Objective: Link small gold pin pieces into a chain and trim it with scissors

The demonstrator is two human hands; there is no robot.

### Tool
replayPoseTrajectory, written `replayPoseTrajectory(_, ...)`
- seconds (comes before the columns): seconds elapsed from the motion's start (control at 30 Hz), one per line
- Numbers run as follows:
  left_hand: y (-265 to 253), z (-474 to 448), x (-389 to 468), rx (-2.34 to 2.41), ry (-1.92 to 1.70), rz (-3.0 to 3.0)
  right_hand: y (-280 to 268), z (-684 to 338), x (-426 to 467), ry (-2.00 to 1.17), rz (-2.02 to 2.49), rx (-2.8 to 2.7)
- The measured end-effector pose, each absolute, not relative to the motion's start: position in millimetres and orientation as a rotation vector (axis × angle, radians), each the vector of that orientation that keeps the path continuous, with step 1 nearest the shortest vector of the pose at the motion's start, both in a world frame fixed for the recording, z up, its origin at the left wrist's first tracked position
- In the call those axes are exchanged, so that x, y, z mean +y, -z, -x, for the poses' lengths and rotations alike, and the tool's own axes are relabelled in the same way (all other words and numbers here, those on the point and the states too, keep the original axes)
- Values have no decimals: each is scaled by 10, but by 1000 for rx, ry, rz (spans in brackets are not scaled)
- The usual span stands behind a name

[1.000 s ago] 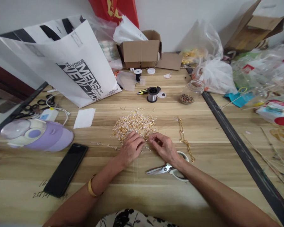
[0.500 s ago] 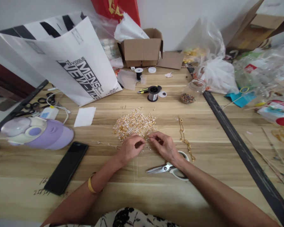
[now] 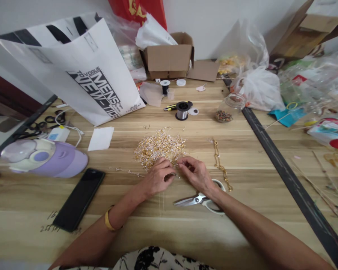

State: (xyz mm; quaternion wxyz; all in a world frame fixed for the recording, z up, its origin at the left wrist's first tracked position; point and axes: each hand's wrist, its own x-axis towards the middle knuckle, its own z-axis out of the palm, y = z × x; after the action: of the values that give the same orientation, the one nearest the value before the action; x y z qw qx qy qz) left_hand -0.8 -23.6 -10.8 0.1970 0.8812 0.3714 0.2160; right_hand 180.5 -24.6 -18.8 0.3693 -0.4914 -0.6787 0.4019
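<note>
My left hand (image 3: pixel 160 175) and my right hand (image 3: pixel 194 172) meet at the near edge of a pile of small gold and clear beads (image 3: pixel 159 144). Thumb and forefinger are pinched on each; what lies between the fingertips is too small to make out. A thin beaded strand (image 3: pixel 128 171) reaches from the left toward my left hand. Fine pale thread (image 3: pixel 159 202) runs down the table below that hand. Partly beneath my right wrist lie scissors (image 3: pixel 195 200) with white handles, blades pointing left. A gold chain (image 3: pixel 218 161) rests to the right.
A phone (image 3: pixel 79 200) and a purple bottle (image 3: pixel 62 159) lie at left, near a white paper (image 3: pixel 100 138). Farther back are a wire spool (image 3: pixel 182 111), a bead jar (image 3: pixel 228 108), a cardboard box (image 3: pixel 169 58) and a large white bag (image 3: pixel 81 71). Plastic packaging (image 3: pixel 312 82) crowds the right.
My left hand has shifted slightly right, bringing its fingertips closer to my right hand. The right hand stays almost in place.
</note>
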Motion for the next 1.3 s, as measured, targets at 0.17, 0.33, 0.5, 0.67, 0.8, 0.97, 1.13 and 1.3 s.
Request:
replayPoseTrajectory(0.17, 113, 19, -235, 1018, -581, -2498, 176, -1803, -245, -1053, 1252, -1732)
replayPoseTrajectory(0.33, 141, 33, -230, 995, -605, -2507, 186, -1804, -242, -1041, 1250, -1732)
replayPoseTrajectory(0.5, 160, 26, -208, 1004, -631, -2476, 192, -1808, -241, -1023, 1248, -1731)
replayPoseTrajectory(0.67, 132, 16, -188, 1025, -694, -2388, 167, -1806, -246, -1034, 1256, -1721)
replayPoseTrajectory(0.8, 109, 16, -180, 1045, -729, -2343, 155, -1807, -244, -1036, 1261, -1718)
replayPoseTrajectory(0.97, 106, 20, -175, 1041, -764, -2321, 152, -1812, -240, -1037, 1258, -1719)
replayPoseTrajectory(1.13, 128, 33, -166, 1061, -808, -2299, 163, -1815, -236, -1036, 1265, -1715)
replayPoseTrajectory(1.3, 157, 42, -156, 1052, -824, -2278, 177, -1816, -230, -1038, 1261, -1710)
